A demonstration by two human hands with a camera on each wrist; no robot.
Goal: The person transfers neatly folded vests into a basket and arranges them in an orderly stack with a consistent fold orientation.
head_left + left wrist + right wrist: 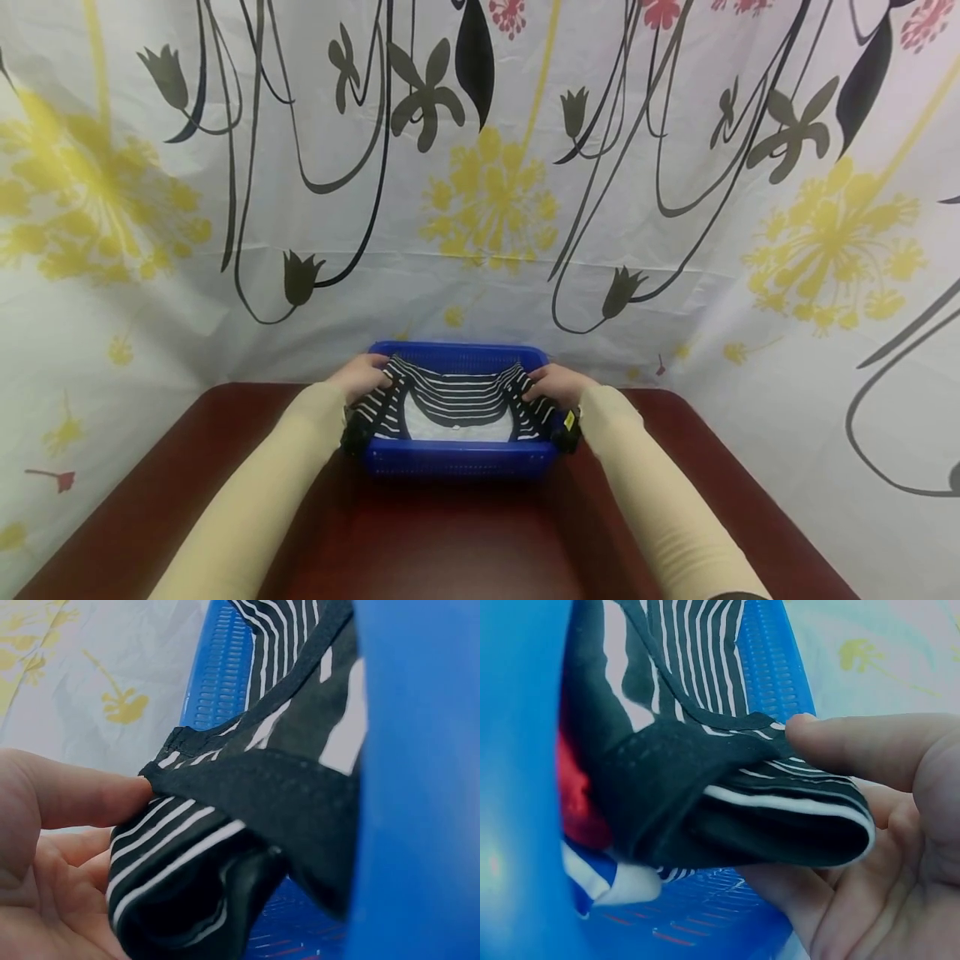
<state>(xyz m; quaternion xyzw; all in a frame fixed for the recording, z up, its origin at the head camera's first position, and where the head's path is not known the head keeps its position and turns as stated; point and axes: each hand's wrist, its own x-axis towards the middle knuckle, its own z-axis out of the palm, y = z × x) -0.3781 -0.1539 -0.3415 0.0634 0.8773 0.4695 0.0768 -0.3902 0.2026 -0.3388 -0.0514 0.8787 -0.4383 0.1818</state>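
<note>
A black-and-white striped garment point(459, 390) with black trim is spread across a blue plastic basket point(459, 460). At its left end, my left hand point(362, 377) pinches the trimmed edge between thumb and fingers; the left wrist view shows the thumb on top of the striped cloth point(169, 825). My right hand point(559, 384) grips the opposite end, its thumb over the edge and its fingers beneath the folded cloth point(780, 806). Below the stripes, a pale panel point(457, 425) lies framed by dark trim. The basket's near wall hides part of the garment in both wrist views.
Inside the basket, a red cloth point(580, 796) and a white-and-blue cloth point(626, 885) lie under the garment. The basket stands toward the far edge of a dark red table point(457, 542). Right behind hangs a white floral curtain point(480, 292).
</note>
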